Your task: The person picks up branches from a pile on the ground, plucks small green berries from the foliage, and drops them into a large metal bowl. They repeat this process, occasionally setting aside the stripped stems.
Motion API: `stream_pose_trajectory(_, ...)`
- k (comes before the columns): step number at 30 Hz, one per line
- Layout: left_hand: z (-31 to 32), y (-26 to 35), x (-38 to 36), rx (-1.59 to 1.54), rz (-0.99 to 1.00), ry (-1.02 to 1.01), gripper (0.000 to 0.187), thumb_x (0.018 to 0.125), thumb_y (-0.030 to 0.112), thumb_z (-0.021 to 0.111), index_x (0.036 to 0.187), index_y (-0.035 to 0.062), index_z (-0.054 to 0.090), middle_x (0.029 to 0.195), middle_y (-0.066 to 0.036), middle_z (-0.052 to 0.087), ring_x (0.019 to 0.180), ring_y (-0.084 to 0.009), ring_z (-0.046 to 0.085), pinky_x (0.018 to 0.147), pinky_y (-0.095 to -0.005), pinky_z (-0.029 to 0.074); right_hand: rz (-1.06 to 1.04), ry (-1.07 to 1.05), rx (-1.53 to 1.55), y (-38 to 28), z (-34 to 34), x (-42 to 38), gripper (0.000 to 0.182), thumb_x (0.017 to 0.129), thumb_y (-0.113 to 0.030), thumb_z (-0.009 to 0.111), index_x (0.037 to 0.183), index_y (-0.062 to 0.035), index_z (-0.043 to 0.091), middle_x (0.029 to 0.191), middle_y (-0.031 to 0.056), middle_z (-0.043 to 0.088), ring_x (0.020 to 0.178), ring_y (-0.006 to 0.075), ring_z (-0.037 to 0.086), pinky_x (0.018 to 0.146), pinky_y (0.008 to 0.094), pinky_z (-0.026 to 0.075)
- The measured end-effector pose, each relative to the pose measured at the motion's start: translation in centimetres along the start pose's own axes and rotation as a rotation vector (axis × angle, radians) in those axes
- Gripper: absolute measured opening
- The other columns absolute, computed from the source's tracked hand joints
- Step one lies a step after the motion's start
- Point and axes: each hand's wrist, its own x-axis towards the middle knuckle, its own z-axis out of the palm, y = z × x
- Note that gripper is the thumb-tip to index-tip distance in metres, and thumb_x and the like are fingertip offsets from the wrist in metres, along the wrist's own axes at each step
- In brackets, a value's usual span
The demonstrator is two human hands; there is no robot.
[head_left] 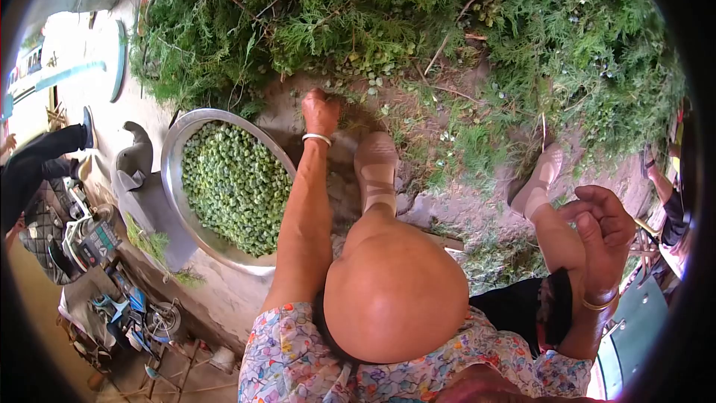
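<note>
My left hand (321, 115), with a pale bangle at its wrist, reaches down to the bare ground beside the edge of the green branches. Its fingers are curled under into a closed shape, and what they hold, if anything, is hidden. To its left, a wide metal basin (172, 179) holds a heap of small green seed cones (235, 186). My right hand (603, 235) is raised near my right knee, palm partly turned up. Its fingers are loosely bent and the thumb stands apart, with nothing visible in them. Scaly-leaved evergreen branches (358, 26) are piled across the front.
Loose sprigs and cones (418, 116) litter the ground between my sandalled feet. A grey bag-like object (142, 172) lies left of the basin. Farther left are another person's legs (45, 157) and a blue bike (134, 313). Another person's arm (660, 183) shows at the right edge.
</note>
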Motion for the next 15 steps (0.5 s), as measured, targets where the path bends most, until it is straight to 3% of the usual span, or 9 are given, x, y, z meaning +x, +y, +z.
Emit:
stream_pose_trajectory(2,-1.3,1.2,0.5,-0.534,-0.625,-0.17,0.02,0.066,0.001,0.058,0.085,-0.0019,0.063,0.062,-0.02,0.061,0.052,-0.0272,0.061,0.055,-0.0383,0.049,-0.018,-0.001,0.014,-0.2,0.2,0.0,0.034,0.083,-0.013,0.063,0.107,0.0076,0.052,0.083,0.0124,0.063,0.083,0.0185,0.06,0.079,0.0279,0.046)
stream_pose_trajectory(3,-0.3,1.3,2.2,-0.551,-0.595,-0.149,0.02,0.066,0.001,0.058,0.085,-0.0019,0.063,0.062,-0.02,0.061,0.052,-0.0272,0.061,0.055,-0.0383,0.049,-0.054,0.014,0.02,0.3,0.3,0.4,0.034,0.083,-0.013,0.063,0.107,0.0076,0.052,0.083,0.0124,0.063,0.083,0.0185,0.06,0.079,0.0279,0.046)
stream_pose_trajectory(5,1.1,0.1,2.8,-0.61,-0.292,0.002,0.023,0.064,0.0,0.058,0.086,-0.0028,0.063,0.059,-0.019,0.059,0.046,-0.026,0.057,0.05,-0.035,0.048,-0.056,0.019,0.047,0.4,0.5,0.3,0.032,0.082,-0.01,0.062,0.107,0.0079,0.052,0.084,0.0124,0.063,0.082,0.0179,0.061,0.079,0.0275,0.046)
stream_pose_trajectory(6,-0.2,1.9,2.6,-0.48,-0.249,-0.013,0.025,0.064,0.003,0.061,0.088,-0.0024,0.064,0.067,-0.02,0.062,0.057,-0.031,0.061,0.058,-0.0372,0.05,-0.044,0.018,0.039,0.3,0.5,0.1,0.032,0.082,-0.01,0.062,0.107,0.0079,0.052,0.084,0.0124,0.063,0.082,0.0179,0.061,0.079,0.0275,0.046)
stream_pose_trajectory(7,-0.1,2.3,2.8,-0.479,-0.248,-0.013,0.025,0.064,0.003,0.061,0.088,-0.0024,0.064,0.067,-0.02,0.062,0.057,-0.031,0.061,0.058,-0.0372,0.05,-0.043,0.02,0.047,0.4,0.6,0.2,0.032,0.082,-0.009,0.061,0.107,0.0082,0.051,0.084,0.0126,0.063,0.082,0.0177,0.061,0.079,0.0273,0.046)
stream_pose_trajectory(9,0.4,3.1,3.0,0.012,0.008,0.043,0.033,0.067,0.008,0.065,0.098,-0.0023,0.063,0.079,-0.021,0.065,0.073,-0.0342,0.064,0.069,-0.0381,0.052,-0.039,0.029,0.051,0.2,0.6,0.2,0.031,0.082,-0.007,0.06,0.107,0.0084,0.051,0.084,0.0128,0.063,0.082,0.0174,0.061,0.079,0.027,0.046)
stream_pose_trajectory(10,0.5,3.4,2.9,-0.021,-0.021,0.013,0.035,0.066,0.013,0.065,0.098,0.0001,0.063,0.083,-0.023,0.064,0.083,-0.0401,0.06,0.078,-0.0425,0.047,-0.03,0.017,0.054,0.1,0.6,0.2,0.03,0.082,-0.006,0.059,0.108,0.0084,0.051,0.085,0.0131,0.063,0.082,0.0173,0.061,0.079,0.0268,0.046)
stream_pose_trajectory(15,1.0,3.0,2.1,0.074,0.013,-0.07,0.028,0.067,0.01,0.064,0.092,-0.0016,0.061,0.081,-0.024,0.063,0.082,-0.0404,0.058,0.078,-0.0455,0.046,-0.008,0.001,0.021,-0.1,0.7,0.2,0.028,0.082,-0.003,0.058,0.108,0.0083,0.051,0.086,0.0138,0.063,0.082,0.0171,0.061,0.077,0.026,0.047)
